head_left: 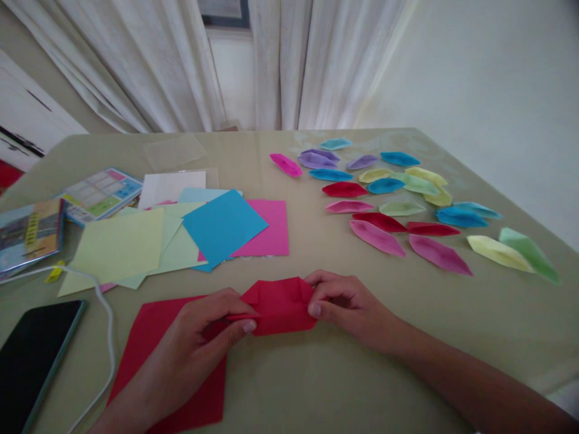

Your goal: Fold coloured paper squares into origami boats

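A partly folded piece of red paper (284, 307) is held between both hands above the front middle of the table. My left hand (199, 331) pinches its left end, thumb in front. At the right end, my right hand (346, 304) grips it between thumb and fingers. The top corners of the piece are folded in, and its lower edge is straight. Under my left hand and forearm lies a flat red sheet (205, 392), partly covered by them.
Several folded paper boats (384, 223) in many colours spread over the right side. Loose coloured sheets (226, 226) overlap at left centre. Booklets (31, 232), a phone (38, 355) and a white cable (110, 325) lie at the left. Curtains (280, 66) hang behind.
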Tool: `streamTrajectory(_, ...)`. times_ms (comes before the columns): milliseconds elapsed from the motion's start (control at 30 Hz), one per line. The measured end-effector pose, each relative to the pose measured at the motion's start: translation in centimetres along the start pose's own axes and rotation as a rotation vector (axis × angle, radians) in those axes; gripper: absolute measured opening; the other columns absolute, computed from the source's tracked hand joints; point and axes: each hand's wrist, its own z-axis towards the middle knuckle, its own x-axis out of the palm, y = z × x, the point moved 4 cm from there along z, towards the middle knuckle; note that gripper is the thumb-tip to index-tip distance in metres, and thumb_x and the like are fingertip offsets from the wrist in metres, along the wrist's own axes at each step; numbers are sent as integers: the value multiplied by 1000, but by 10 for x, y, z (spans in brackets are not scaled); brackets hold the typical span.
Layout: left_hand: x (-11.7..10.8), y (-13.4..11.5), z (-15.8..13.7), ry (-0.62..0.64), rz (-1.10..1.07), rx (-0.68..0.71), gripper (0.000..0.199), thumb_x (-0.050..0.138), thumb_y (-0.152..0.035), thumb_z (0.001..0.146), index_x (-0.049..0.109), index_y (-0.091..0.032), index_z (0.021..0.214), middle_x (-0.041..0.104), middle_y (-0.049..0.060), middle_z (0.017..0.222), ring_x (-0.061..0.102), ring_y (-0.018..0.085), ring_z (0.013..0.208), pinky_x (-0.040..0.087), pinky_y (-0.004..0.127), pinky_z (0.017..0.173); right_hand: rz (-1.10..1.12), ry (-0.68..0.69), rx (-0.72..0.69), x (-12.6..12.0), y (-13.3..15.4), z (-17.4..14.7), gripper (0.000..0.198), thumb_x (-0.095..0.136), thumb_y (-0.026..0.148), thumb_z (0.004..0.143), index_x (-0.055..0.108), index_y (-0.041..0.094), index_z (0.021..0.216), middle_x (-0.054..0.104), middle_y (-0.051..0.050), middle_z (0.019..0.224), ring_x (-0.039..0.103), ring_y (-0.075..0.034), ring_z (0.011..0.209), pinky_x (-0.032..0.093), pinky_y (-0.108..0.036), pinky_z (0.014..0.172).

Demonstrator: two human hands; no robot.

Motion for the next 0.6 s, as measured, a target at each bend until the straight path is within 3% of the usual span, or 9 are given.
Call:
streamTrajectory(100,0,6,-5,-17,112,33,17,67,-42,100,79,-35,111,79,0,118,75,22,112,62,28,90,-3,-15,67,0,-6,-1,27,84,44,90,79,18,88,70,-4,96,65,-16,84,52,-25,74)
streamTrajectory(233,1,5,-8,10,145,74,20,65,-41,101,79,-36,115,75,1,128,75,21,113,63,26,89,-84,-46,116,-3,-9,-3,32,77,48,95,74,18,85,64,0,79,56,-13,70,43,-22,61)
streamTrajectory(367,3,2,-3,19,28,1,17,65,-38,102,75,-34,115,78,0,114,76,18,104,62,23,86,-220,-44,-22,-5,-1,-2,33,66,42,104,73,18,82,66,-1,84,60,-14,76,45,-23,69)
streamTrajectory(467,4,0,2,13,-57,-21,10,66,-37,102,74,-29,102,78,-1,100,75,16,92,60,21,80,-259,-28,-98,-5,4,-2,29,65,38,106,74,19,86,69,-2,94,65,-14,83,49,-24,76)
streamTrajectory(600,1,1,4,5,-80,5,9,68,-34,101,75,-32,96,79,-4,99,75,14,93,57,19,81,-310,-23,-154,-3,9,-7,12,71,33,102,74,22,100,71,-4,107,68,-17,97,52,-27,86)
